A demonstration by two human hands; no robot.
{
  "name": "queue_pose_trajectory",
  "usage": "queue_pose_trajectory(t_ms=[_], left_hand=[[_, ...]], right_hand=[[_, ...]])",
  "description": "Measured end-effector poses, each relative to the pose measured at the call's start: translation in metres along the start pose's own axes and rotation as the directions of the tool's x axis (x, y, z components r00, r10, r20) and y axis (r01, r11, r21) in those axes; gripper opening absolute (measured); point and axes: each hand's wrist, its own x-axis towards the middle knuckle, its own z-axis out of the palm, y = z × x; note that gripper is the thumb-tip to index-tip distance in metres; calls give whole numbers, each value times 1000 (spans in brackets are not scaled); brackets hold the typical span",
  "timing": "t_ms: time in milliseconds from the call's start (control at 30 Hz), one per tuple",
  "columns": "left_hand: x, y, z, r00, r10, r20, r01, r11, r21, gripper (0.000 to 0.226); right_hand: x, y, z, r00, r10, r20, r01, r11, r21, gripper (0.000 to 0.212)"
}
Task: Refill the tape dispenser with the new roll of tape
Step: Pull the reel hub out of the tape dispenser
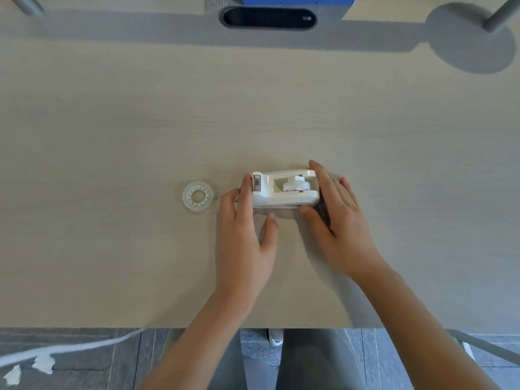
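Note:
A white tape dispenser [284, 190] stands on the pale wooden table [253, 114], its cutter end to the left and a white spool hub showing in its open top. My left hand [247, 223] rests against the cutter end, fingers touching it, thumb apart below. My right hand [334, 218] wraps the dispenser's right end, fingers over the far side and thumb on the near side. A clear roll of tape [197, 196] lies flat on the table a little to the left of my left hand, untouched.
A dark oval device [268, 18] with a blue box behind it sits at the table's far edge. A grey round lamp base [472, 38] stands at the far right. The table's near edge runs just below my forearms; a white cable [70, 347] lies on the floor.

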Motion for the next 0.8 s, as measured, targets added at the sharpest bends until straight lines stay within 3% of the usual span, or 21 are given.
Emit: queue_pose_trajectory(t_ms=[367, 567, 733, 800], left_hand=[[-46, -20, -5, 984, 160, -78, -157, 987, 36, 83], [-52, -23, 2, 952, 298, -67, -274, 930, 245, 77], [-67, -18, 8, 938, 343, -59, -286, 857, 429, 73], [-68, -19, 8, 932, 353, -76, -282, 843, 459, 72]], right_hand=[[-45, -4, 12, 999, -50, -22, 51, 998, 36, 64], [-47, -5, 16, 992, -37, -120, 36, 999, -6, 74], [-48, -19, 10, 916, -131, -378, 146, 989, 13, 49], [-41, -26, 5, 897, -216, -385, 218, 975, -40, 39]])
